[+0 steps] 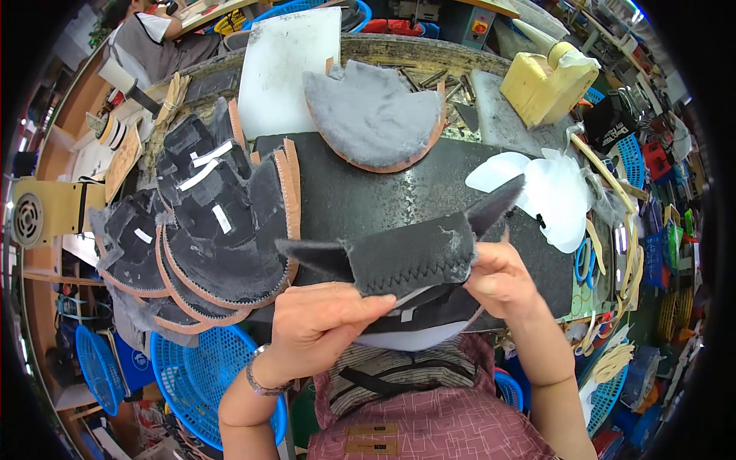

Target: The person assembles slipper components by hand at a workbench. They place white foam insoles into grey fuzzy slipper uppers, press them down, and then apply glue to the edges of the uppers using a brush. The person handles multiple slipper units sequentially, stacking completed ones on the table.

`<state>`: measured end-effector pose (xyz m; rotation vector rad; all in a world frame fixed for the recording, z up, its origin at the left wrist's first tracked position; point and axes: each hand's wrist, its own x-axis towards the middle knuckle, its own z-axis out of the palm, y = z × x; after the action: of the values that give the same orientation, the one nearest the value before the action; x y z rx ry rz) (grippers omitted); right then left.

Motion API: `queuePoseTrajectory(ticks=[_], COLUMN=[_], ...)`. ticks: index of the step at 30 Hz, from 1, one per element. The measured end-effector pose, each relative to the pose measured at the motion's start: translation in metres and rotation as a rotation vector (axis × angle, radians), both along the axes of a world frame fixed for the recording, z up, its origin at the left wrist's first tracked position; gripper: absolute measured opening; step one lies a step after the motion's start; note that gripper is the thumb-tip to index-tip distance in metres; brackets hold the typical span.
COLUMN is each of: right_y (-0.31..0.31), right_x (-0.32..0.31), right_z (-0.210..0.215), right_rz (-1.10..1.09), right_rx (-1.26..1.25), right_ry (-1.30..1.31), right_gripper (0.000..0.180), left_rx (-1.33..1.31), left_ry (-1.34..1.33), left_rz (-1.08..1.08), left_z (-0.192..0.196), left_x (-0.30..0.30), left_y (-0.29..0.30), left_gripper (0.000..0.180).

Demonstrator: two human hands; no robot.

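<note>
Close in front of me I hold a dark stitched piece [414, 249] by its lower edge, up off the work surface. It has a black folded band with zigzag stitching, and a dark pointed flap sticks out at each end. My left hand [322, 314] pinches its lower left edge, the index finger lying along the seam. At the right end, my right hand [502, 280] grips it between thumb and fingers. Beneath the band a pale lining edge shows; the rest is hidden by the band and my hands.
Dark half-round pieces [230, 253] with tan stitched edges lie stacked at left. A grey fuzzy half-round piece [376, 115] rests on the black board [360, 192]. White sheets [560, 199], blue-handled scissors [585, 261] and a yellow container [533, 96] are right; a blue basket [203, 383] stands below left.
</note>
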<state>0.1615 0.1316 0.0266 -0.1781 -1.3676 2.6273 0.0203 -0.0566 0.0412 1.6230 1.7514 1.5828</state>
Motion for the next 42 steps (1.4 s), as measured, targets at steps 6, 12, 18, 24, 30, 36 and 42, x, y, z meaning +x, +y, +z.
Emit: queuePoseTrajectory(ticks=[6,12,18,24,30,36,42], right_y=[0.023,0.012,0.024,0.033,0.046,0.058,0.058], right_x=[0.008,-0.022,-0.021,-0.024,-0.031,-0.037,-0.037], right_z=[-0.018,-0.054,-0.065,-0.074,-0.066,-0.063,-0.065], right_rz=[0.193,-0.113,-0.204,-0.109,0.092,0.235,0.176], right_rx=[1.280,1.994,2.195,2.044,1.861,1.786,1.782], right_ry=[-0.232,0.243,0.463,0.465,0.371,0.330,0.406], right_gripper=[0.034,0.033,0.027,0.024,0.022,0.024,0.031], left_rx=[-0.267,-0.219,-0.101,-0.029,-0.139,-0.153,-0.098], left_ry=[-0.417,-0.153,0.588,1.193,0.935,0.737,0.753], left_rz=[0.329,0.156,0.170,0.063,-0.050,-0.049,-0.060], left_z=[-0.011,-0.090,-0.087,-0.094,-0.086,-0.089,-0.094], left_x=[0.007,-0.018,-0.020,-0.027,-0.026,-0.031,-0.032], left_y=[0.008,0.028,0.044,0.047,0.053,0.055,0.056], left_gripper=[0.048,0.024,0.022,0.020,0.017,0.021,0.014])
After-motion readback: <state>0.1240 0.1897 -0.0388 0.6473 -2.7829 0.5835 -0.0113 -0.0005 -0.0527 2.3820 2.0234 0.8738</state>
